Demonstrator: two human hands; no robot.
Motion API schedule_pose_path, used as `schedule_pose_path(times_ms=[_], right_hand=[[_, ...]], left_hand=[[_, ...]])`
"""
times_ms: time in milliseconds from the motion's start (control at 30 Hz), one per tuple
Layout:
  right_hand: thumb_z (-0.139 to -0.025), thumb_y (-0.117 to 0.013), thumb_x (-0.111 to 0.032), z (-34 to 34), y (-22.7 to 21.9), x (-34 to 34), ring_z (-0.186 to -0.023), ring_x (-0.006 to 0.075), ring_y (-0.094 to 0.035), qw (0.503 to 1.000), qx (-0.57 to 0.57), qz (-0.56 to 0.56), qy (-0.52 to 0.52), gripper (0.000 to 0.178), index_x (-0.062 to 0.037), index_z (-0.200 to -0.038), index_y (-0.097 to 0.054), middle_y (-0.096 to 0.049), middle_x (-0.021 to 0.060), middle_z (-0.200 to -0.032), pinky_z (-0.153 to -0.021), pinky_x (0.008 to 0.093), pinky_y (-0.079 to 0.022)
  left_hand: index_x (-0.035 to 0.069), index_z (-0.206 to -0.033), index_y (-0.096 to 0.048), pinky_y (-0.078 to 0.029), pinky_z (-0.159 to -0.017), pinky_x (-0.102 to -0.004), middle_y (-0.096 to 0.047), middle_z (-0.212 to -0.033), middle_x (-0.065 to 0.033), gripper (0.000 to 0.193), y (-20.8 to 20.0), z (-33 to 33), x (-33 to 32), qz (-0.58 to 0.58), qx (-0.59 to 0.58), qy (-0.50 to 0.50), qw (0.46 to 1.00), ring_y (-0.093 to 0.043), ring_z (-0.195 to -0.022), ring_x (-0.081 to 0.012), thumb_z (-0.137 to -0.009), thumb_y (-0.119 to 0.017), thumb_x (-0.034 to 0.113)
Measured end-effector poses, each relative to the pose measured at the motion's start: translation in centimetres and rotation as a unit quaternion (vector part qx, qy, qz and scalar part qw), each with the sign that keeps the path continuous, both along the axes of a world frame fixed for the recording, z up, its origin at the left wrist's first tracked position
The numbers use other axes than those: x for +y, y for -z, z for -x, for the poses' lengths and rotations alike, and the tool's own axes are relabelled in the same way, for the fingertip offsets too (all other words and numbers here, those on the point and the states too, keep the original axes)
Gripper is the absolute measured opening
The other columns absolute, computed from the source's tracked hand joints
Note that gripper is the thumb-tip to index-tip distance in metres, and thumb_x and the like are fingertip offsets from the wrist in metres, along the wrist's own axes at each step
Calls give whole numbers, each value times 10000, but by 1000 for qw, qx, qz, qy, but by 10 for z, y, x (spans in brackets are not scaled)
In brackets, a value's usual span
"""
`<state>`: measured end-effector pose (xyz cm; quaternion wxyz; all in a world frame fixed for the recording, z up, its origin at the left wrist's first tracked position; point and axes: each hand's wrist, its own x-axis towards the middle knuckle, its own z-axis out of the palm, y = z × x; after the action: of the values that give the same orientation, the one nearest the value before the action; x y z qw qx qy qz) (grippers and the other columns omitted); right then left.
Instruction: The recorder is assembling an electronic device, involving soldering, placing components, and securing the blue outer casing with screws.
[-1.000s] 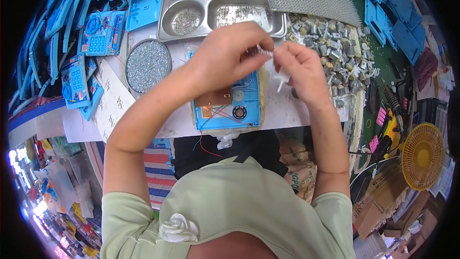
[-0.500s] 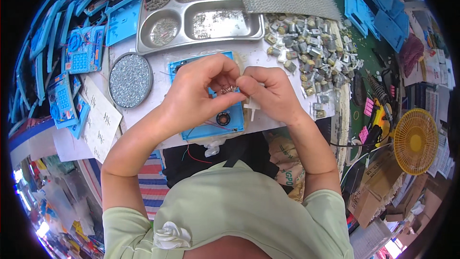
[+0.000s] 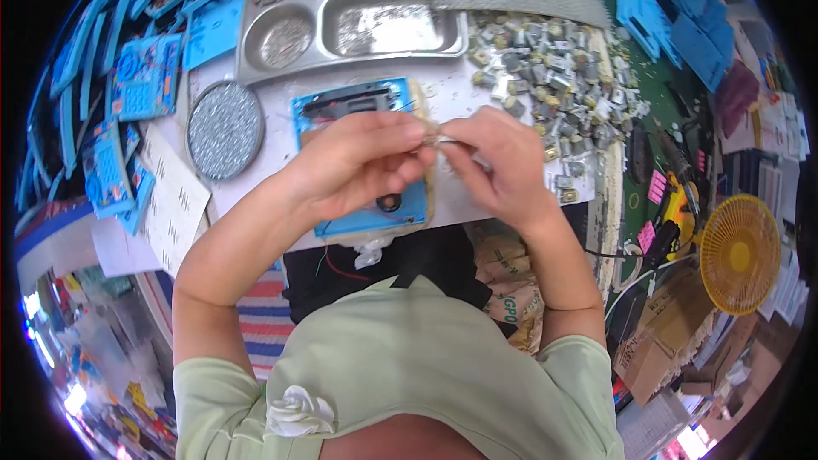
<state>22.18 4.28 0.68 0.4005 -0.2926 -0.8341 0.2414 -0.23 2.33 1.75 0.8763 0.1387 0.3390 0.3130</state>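
My left hand (image 3: 362, 162) and my right hand (image 3: 503, 166) meet over a blue plastic casing (image 3: 341, 226). Thumb and fingertips of each are pinched together around a small piece (image 3: 433, 140), too tiny and blurred to name. The left hand's lower fingers are curled, and anything inside them is hidden. Beneath the hands the casing lies on the table, holding a black part (image 3: 354, 100) near its far edge and a small round part (image 3: 389, 203) lower down, partly covered by my left hand.
A steel compartment tray (image 3: 341, 66) with small metal parts stands at the back, a round dish of silvery bits (image 3: 224, 132) to its left. Small motors (image 3: 554, 77) are heaped at right. Blue casings (image 3: 149, 81) pile up on the left; a yellow fan (image 3: 740, 254) is far right.
The fingertips of both hands have come together on the small piece. My left hand has opened out of its rounded curl, and the white piece below my right hand no longer shows.
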Motion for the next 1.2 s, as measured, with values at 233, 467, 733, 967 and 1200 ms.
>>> schedule_pose_path(times_ms=[233,467,733,967,1200], right_hand=[[-970,-682,-146,-9,-4,-7,-730,94,-617,924,121,362,29,126,-27,-945,-714,-706,33,-818,-664,287,-494],[-1026,-600,-249,5,9,-4,-727,120,-639,896,150,418,-4,273,-34,-872,-669,-660,54,-730,-643,320,-478],[-914,-696,-165,6,-1,5,-653,280,-665,999,9,-35,36,156,-119,-1054,-646,-652,80,-734,-561,383,-504],[-940,-687,-222,18,-11,64,-667,304,-689,982,-141,30,119,202,-85,-1088,-676,-682,139,-731,-585,398,-513],[-950,-659,-374,63,-6,107,-748,337,-712,982,-137,124,50,361,-25,-962,-749,-722,203,-795,-697,438,-537]], left_hand=[[6,-1126,-638,-514,-639,-220,-693,-946,-61,140,-5,-13,0,-256,201,-15,945,-620,-731,-87,-1015,-630,91],[-17,-1091,-637,-536,-607,-226,-693,-883,-57,162,-3,-11,-1,-254,223,-25,941,-636,-666,-81,-1004,-658,117],[17,-1018,-624,-466,-478,-167,-663,-826,-44,211,-3,8,16,15,2,42,999,-573,-569,-51,-1038,-620,227],[-22,-1059,-671,-515,-590,-215,-678,-848,-46,214,-12,35,42,-334,336,1,881,-595,-625,-71,-1004,-659,184],[-10,-1123,-662,-549,-675,-217,-710,-861,-25,177,-1,45,49,-412,451,-70,788,-661,-728,-66,-962,-698,56]])
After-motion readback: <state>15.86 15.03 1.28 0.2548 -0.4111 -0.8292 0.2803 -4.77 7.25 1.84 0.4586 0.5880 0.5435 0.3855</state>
